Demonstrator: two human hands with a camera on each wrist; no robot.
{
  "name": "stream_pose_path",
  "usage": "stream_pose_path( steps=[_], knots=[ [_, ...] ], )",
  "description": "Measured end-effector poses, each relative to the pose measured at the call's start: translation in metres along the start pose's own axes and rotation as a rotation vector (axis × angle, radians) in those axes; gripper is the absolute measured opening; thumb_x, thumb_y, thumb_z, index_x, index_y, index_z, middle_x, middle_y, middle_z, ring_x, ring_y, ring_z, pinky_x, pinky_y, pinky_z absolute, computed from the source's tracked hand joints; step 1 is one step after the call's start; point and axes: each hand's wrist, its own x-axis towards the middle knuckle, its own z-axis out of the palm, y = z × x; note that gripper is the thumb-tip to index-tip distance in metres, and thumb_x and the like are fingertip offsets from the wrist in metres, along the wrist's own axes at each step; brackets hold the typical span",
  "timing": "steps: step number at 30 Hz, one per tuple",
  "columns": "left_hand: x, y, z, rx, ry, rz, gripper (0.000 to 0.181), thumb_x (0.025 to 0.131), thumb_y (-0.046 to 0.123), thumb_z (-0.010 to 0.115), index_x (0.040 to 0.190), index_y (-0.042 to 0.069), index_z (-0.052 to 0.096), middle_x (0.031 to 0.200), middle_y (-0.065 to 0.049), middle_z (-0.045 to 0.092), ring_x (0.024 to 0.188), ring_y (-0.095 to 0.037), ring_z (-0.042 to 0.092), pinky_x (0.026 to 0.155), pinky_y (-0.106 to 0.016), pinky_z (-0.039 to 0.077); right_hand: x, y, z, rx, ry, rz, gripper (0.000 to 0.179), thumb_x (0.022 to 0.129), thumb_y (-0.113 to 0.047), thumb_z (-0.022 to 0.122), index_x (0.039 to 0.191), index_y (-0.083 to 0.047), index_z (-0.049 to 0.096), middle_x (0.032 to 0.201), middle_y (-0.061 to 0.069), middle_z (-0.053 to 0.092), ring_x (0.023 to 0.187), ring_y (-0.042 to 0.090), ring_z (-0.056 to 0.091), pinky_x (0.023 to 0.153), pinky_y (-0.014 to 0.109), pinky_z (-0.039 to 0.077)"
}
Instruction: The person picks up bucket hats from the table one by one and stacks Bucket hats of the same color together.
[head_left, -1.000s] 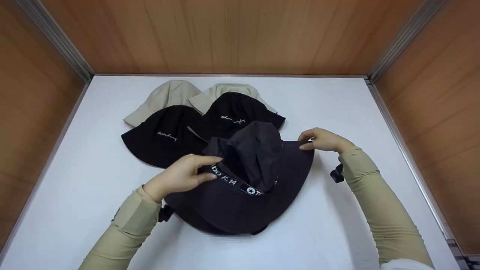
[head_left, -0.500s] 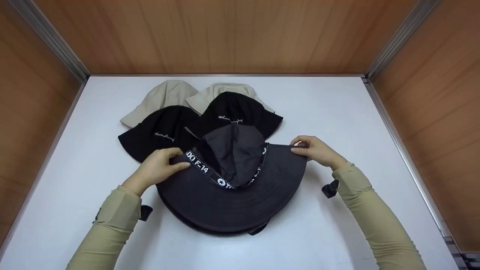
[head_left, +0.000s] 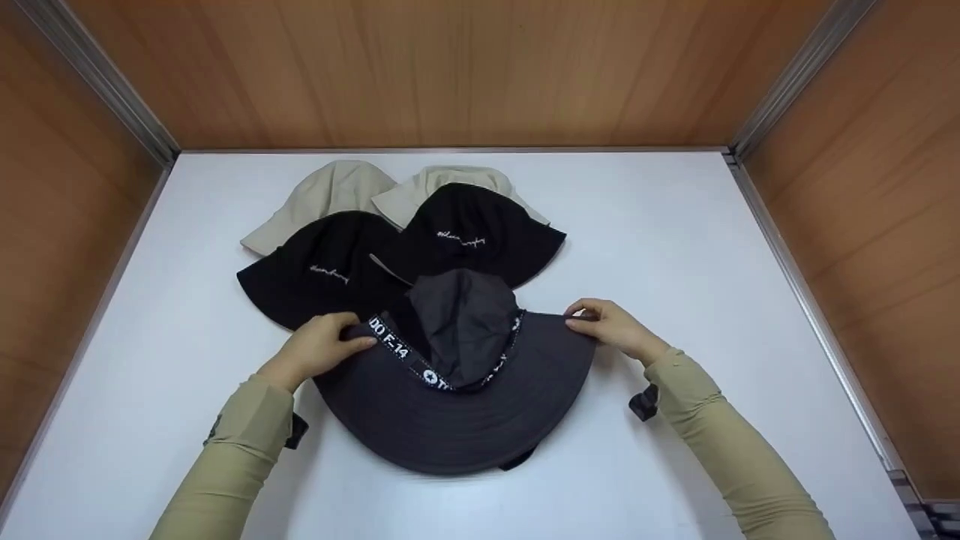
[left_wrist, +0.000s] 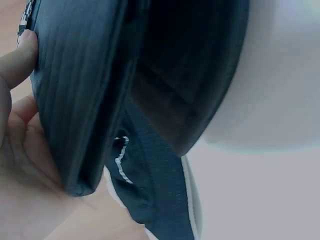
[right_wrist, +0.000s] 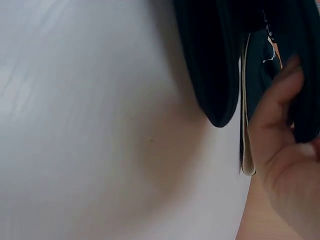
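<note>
A dark grey wide-brimmed hat point(head_left: 450, 427) lies near the table's middle, its soft crown standing up toward the far side. White lettering runs along a black band point(head_left: 409, 360) at the crown's base. My left hand point(head_left: 319, 349) pinches the left end of the brim, thumb on top close to the band. At the opposite end, my right hand point(head_left: 611, 326) pinches the brim between thumb and fingers. In the left wrist view another dark brim layer point(left_wrist: 200, 65) shows beyond the gripped one. The right wrist view also shows a lower dark fold point(right_wrist: 212, 85) beside the held brim.
Behind the grey hat, two black bucket hats with white script, one at left point(head_left: 315, 270) and one at right point(head_left: 480, 225), overlap two beige hats, left point(head_left: 330, 195) and right point(head_left: 420, 191). Wood-grain panels point(head_left: 450, 75) wall the white table point(head_left: 675, 225) at the back and sides.
My left hand has shifted from the lettered band out to the brim's left end. Both hands and the grey hat have come nearer, the right hand also leftward, and the brim lies flatter.
</note>
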Motion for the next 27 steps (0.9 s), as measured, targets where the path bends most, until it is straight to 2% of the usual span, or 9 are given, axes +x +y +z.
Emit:
stream_pose_path(
  steps=[5,8,14,18,21,27],
  knots=[
    [0.0009,-0.0079,0.0095,-0.060,-0.035,-0.048,0.035,0.091,0.033,0.062,0.103,0.000,0.064,0.096,-0.013,0.065,0.086,-0.024,0.057,0.080,-0.045,0.046,0.0022,0.0015,0.0083,-0.128,0.031,-0.003,0.028,0.095,-0.022,0.056,0.114,0.000,0.061,0.104,0.015,0.065,0.089,0.018,0.056,0.078,0.029,0.045],
    [0.0015,-0.0090,0.0108,-0.081,-0.034,-0.064,0.036,0.091,0.033,0.062,0.104,-0.001,0.063,0.098,-0.015,0.065,0.088,-0.026,0.058,0.082,-0.047,0.046,0.0019,0.0001,0.0108,-0.151,0.041,-0.011,0.027,0.095,-0.022,0.056,0.112,-0.002,0.062,0.105,0.015,0.064,0.093,0.020,0.057,0.080,0.029,0.045],
    [0.0007,-0.0061,0.0069,-0.083,-0.015,-0.023,0.031,0.090,0.032,0.063,0.097,0.002,0.064,0.088,-0.009,0.062,0.081,-0.021,0.053,0.077,-0.042,0.044,-0.0030,-0.0033,0.0090,-0.144,0.069,-0.024,0.026,0.094,-0.021,0.058,0.111,-0.002,0.063,0.102,0.014,0.064,0.090,0.020,0.056,0.079,0.029,0.044],
    [-0.0022,-0.0046,0.0064,-0.099,-0.026,-0.024,0.028,0.090,0.031,0.063,0.091,0.003,0.062,0.079,-0.004,0.056,0.075,-0.018,0.050,0.070,-0.035,0.042,-0.0046,-0.0047,0.0087,-0.138,0.106,-0.089,0.026,0.093,-0.026,0.059,0.108,-0.005,0.065,0.099,0.011,0.065,0.089,0.019,0.056,0.079,0.030,0.044],
    [-0.0035,-0.0054,0.0075,-0.106,-0.036,-0.014,0.027,0.091,0.032,0.063,0.085,0.005,0.059,0.073,-0.001,0.049,0.070,-0.016,0.046,0.066,-0.031,0.039,-0.0043,-0.0022,0.0090,-0.125,0.122,-0.103,0.027,0.092,-0.029,0.059,0.106,-0.007,0.065,0.096,0.009,0.065,0.087,0.017,0.056,0.078,0.030,0.044],
    [-0.0074,-0.0064,0.0027,-0.120,-0.028,0.027,0.022,0.090,0.027,0.064,0.081,0.008,0.057,0.071,0.001,0.046,0.069,-0.015,0.044,0.066,-0.030,0.037,-0.0046,0.0020,0.0087,-0.083,0.133,-0.055,0.028,0.094,-0.024,0.059,0.112,-0.002,0.062,0.098,0.011,0.064,0.086,0.015,0.054,0.078,0.027,0.043]
  ],
)
